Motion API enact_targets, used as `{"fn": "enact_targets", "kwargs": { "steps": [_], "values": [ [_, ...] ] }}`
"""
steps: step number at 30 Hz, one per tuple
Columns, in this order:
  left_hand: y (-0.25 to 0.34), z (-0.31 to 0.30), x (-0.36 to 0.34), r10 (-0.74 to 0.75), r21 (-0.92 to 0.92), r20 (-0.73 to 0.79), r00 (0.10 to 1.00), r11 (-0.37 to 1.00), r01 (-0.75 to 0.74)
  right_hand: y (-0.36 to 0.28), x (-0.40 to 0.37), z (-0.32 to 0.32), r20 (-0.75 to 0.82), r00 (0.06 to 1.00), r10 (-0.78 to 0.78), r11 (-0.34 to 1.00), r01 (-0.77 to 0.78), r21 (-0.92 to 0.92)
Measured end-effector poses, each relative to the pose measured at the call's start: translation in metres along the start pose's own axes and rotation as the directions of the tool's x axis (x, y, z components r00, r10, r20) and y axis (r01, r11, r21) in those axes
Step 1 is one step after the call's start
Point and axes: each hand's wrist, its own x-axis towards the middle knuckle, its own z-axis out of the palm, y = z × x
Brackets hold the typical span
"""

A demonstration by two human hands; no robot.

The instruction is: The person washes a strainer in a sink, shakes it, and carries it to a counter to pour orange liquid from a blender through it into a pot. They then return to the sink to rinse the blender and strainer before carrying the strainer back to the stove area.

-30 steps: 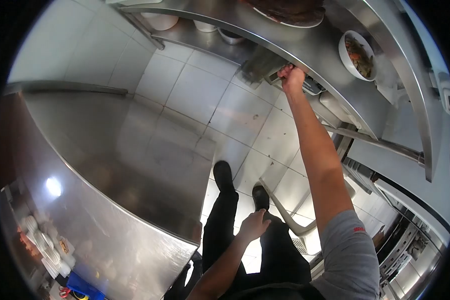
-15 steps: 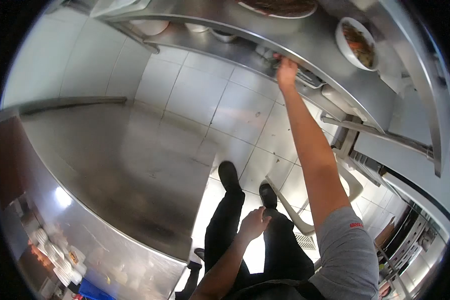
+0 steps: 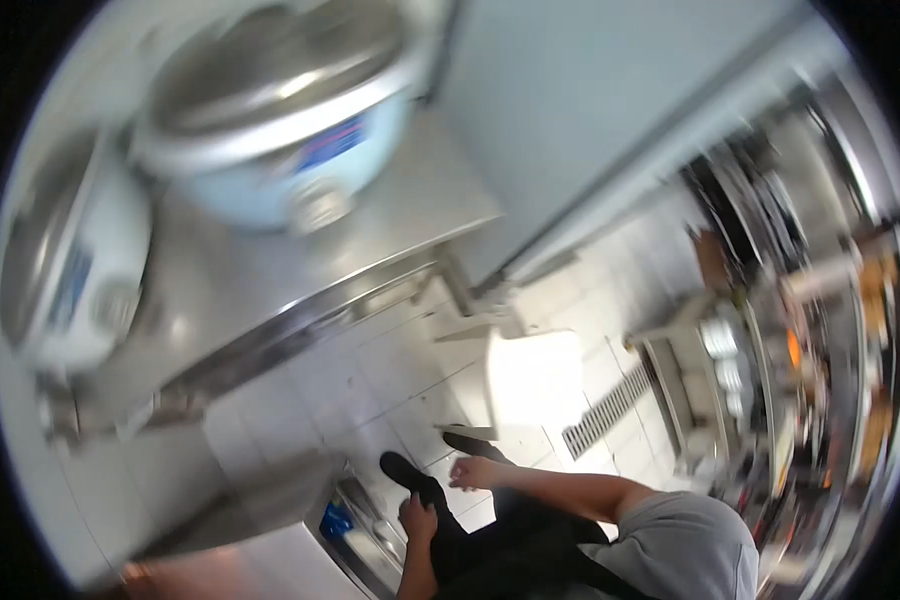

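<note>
My left hand (image 3: 418, 517) hangs low in front of my dark trousers, fingers curled; whether anything is inside is too small to tell. My right hand (image 3: 473, 473) is a little to the right and higher, over my shoe, with its fingers bent and blurred. Neither hand touches the furniture. A large light-blue cooker with a metal lid (image 3: 270, 150) stands on a steel table (image 3: 390, 215) at the upper left. A second, similar cooker (image 3: 80, 270) stands left of it.
A white plastic stool or chair (image 3: 535, 375) stands on the tiled floor ahead, with a floor drain (image 3: 610, 410) to its right. Shelving with stacked white dishes (image 3: 720, 365) is at the right. A steel counter corner (image 3: 270, 560) is at lower left.
My view has swung to the right, away from the shelf with bowls. My right arm has come back from the shelf and down to my body. The cookers have come into view.
</note>
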Motion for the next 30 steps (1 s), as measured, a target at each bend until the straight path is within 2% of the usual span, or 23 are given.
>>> {"fn": "enact_targets", "kwargs": {
  "steps": [2, 3, 4, 5, 6, 7, 8, 9, 10, 11, 12, 14, 17, 18, 19, 20, 21, 23, 24, 25, 26, 28, 30],
  "values": [
    [-0.030, 0.004, -0.020, -0.140, -0.058, 0.287, 0.948, 0.985, 0.163, 0.038, -0.058, -0.012, -0.096, 0.994, -0.055, 0.998, 0.057, 0.021],
    [-0.030, -0.010, -0.027, -0.138, 0.025, 0.364, 0.921, 0.990, 0.139, 0.156, -0.005, -0.010, -0.171, 0.819, -0.548, 0.836, 0.530, -0.144],
    [-0.026, -0.021, -0.028, -0.145, 0.106, 0.423, 0.894, 0.988, 0.110, 0.162, -0.044, -0.023, -0.197, 0.669, -0.717, 0.647, 0.534, -0.544],
    [-0.025, -0.029, -0.024, -0.101, 0.174, 0.491, 0.865, 0.985, 0.016, 0.166, -0.066, -0.034, -0.180, 0.778, -0.602, 0.549, 0.239, -0.801],
    [-0.017, -0.037, -0.016, -0.072, 0.240, 0.553, 0.830, 0.968, -0.075, 0.211, -0.071, -0.036, -0.519, 0.770, -0.372, 0.908, 0.186, -0.375],
    [-0.001, -0.042, -0.011, -0.038, 0.277, 0.551, 0.834, 0.951, -0.140, 0.255, -0.071, -0.040, -0.594, 0.752, -0.286, 0.954, 0.161, -0.254],
    [0.020, -0.051, -0.014, -0.082, 0.272, 0.613, 0.786, 0.956, -0.112, 0.249, -0.114, -0.042, -0.695, 0.719, -0.028, 0.999, 0.006, -0.035],
    [0.042, -0.066, -0.007, -0.130, 0.269, 0.674, 0.727, 0.960, -0.079, 0.245, -0.148, -0.043, -0.688, 0.713, 0.137, 0.990, -0.081, 0.113],
    [0.053, -0.068, -0.005, -0.106, 0.263, 0.723, 0.683, 0.956, -0.129, 0.266, -0.171, -0.039, -0.696, 0.689, 0.202, 0.977, -0.092, 0.193],
    [0.070, -0.067, 0.000, -0.036, 0.244, 0.765, 0.643, 0.940, -0.238, 0.283, -0.200, -0.031, -0.766, 0.615, 0.186, 0.983, -0.118, 0.143],
    [0.088, -0.064, 0.007, 0.038, 0.208, 0.807, 0.589, 0.915, -0.345, 0.298, -0.224, -0.026, -0.723, 0.642, 0.256, 0.964, -0.111, 0.242],
    [0.127, -0.050, 0.015, 0.186, 0.135, 0.854, 0.487, 0.823, -0.551, 0.359, -0.245, -0.010, -0.642, 0.678, 0.357, 0.868, 0.013, 0.497],
    [0.219, 0.002, 0.035, 0.423, 0.029, 0.852, 0.310, 0.551, -0.834, 0.453, -0.272, 0.024, -0.625, 0.626, 0.467, 0.698, 0.173, 0.695],
    [0.307, 0.017, -0.005, 0.276, 0.300, 0.819, 0.503, 0.541, -0.785, 0.489, -0.275, 0.034, -0.577, 0.631, 0.519, 0.616, 0.192, 0.764],
    [0.345, 0.051, 0.001, 0.433, 0.271, 0.761, 0.483, 0.464, -0.843, 0.523, -0.278, 0.049, -0.612, 0.558, 0.560, 0.640, 0.177, 0.748],
    [0.410, 0.063, -0.021, 0.462, 0.276, 0.753, 0.469, 0.426, -0.862, 0.545, -0.286, 0.059, -0.642, 0.482, 0.595, 0.667, 0.149, 0.730],
    [0.451, 0.086, -0.020, 0.686, 0.073, 0.673, 0.276, 0.309, -0.948, 0.554, -0.302, 0.066, -0.630, 0.486, 0.606, 0.647, 0.159, 0.745],
    [0.563, 0.108, -0.052, 0.822, 0.040, 0.553, 0.137, 0.138, -0.990, 0.558, -0.338, 0.069, -0.499, 0.431, 0.752, 0.415, 0.279, 0.866],
    [0.619, 0.116, -0.068, 0.873, 0.020, 0.484, 0.059, 0.057, -0.998, 0.563, -0.348, 0.069, -0.491, 0.438, 0.753, 0.404, 0.281, 0.871],
    [0.670, 0.117, -0.091, 0.919, 0.015, 0.390, -0.055, -0.066, -0.998, 0.568, -0.355, 0.067, -0.516, 0.391, 0.762, 0.367, 0.396, 0.842],
    [0.721, 0.107, -0.122, 0.928, 0.007, 0.363, -0.080, -0.089, -0.996, 0.573, -0.359, 0.063, -0.534, 0.343, 0.773, 0.328, 0.504, 0.799],
    [0.801, 0.118, -0.132, 0.930, 0.010, 0.230, -0.287, -0.298, -0.955, 0.577, -0.363, 0.047, -0.519, 0.360, 0.776, 0.268, 0.556, 0.787],
    [0.873, 0.119, -0.151, 0.927, 0.175, 0.186, -0.327, -0.359, -0.917, 0.573, -0.365, 0.028, -0.572, 0.323, 0.754, 0.166, 0.749, 0.641]
  ]
}}
